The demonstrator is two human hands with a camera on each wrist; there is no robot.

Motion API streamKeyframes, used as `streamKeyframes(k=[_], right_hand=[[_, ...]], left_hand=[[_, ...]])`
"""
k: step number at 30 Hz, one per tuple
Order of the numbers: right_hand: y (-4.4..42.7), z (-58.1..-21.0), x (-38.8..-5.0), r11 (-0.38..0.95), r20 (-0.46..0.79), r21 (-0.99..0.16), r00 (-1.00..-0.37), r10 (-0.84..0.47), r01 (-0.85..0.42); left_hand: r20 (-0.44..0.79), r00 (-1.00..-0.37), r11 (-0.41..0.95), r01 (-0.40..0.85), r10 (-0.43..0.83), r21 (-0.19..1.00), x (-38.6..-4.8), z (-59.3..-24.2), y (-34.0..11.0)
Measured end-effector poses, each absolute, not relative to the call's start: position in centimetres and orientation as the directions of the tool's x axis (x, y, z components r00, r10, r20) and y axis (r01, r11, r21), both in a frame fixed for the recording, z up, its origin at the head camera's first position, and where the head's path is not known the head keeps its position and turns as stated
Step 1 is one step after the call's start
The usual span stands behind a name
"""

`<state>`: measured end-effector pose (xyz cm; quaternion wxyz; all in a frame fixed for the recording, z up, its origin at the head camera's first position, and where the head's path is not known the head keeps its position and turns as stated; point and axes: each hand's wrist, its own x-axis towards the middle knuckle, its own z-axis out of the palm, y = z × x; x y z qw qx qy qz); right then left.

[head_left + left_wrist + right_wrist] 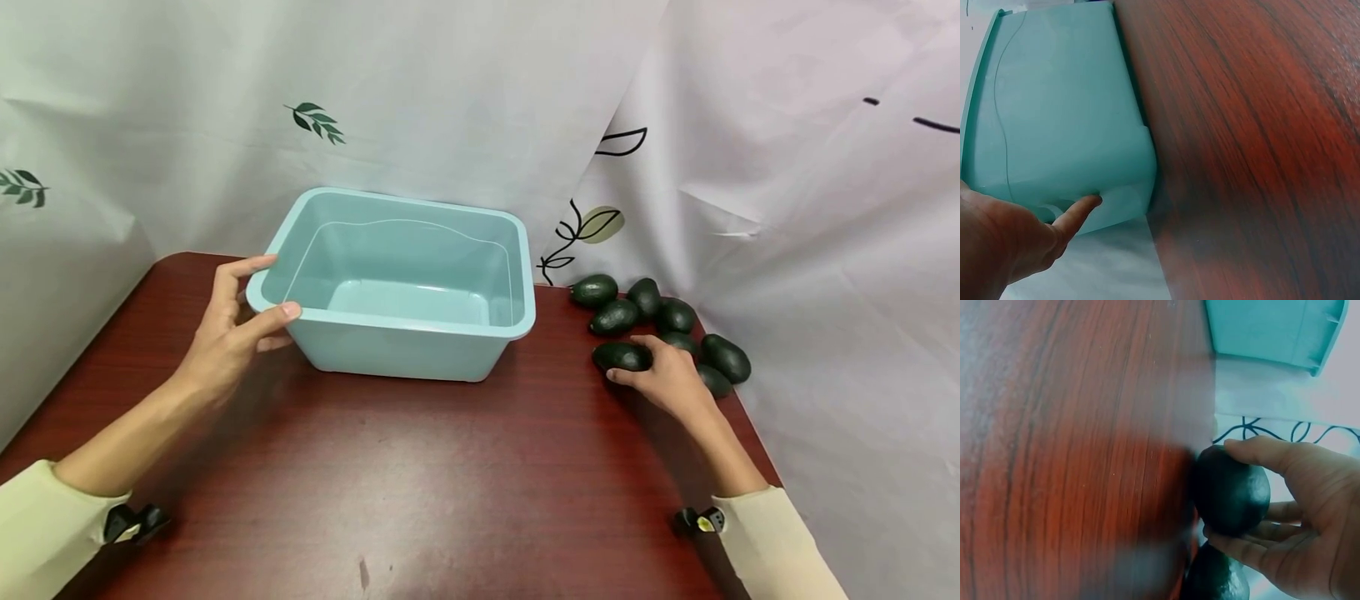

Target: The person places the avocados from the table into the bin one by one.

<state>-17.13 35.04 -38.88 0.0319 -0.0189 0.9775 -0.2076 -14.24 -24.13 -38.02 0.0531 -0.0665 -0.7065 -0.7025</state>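
Note:
A light blue plastic tub [405,323] stands upright toward the back of the table, with bare floor showing inside it. My left hand [221,333] grips its front left corner, thumb and forefinger at the rim and other fingers against the outer wall; the left wrist view shows a finger on the tub's side [1066,125]. At the right, my right hand [670,379] holds a dark green avocado [622,357] between thumb and fingers. In the right wrist view this avocado [1232,490] is at the tabletop, with a second avocado [1216,575] close below it.
Several more avocados [615,317] lie grouped near the table's right back edge, some partly behind my right hand. The dark red wooden table [450,467] reaches toward me. A pale curtain [450,100] with leaf prints hangs behind and along the sides.

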Motion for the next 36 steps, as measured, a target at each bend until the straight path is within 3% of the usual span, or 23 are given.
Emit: streamKeyframes(k=[36], right_hand=[[32.6, -37.4, -16.9, 0.886, 0.006, -0.462, -0.999, -0.049, -0.046]], left_hand=[[0.168, -0.986, 0.105, 0.169, 0.017, 0.98, -13.9, -37.8, -24.0]])
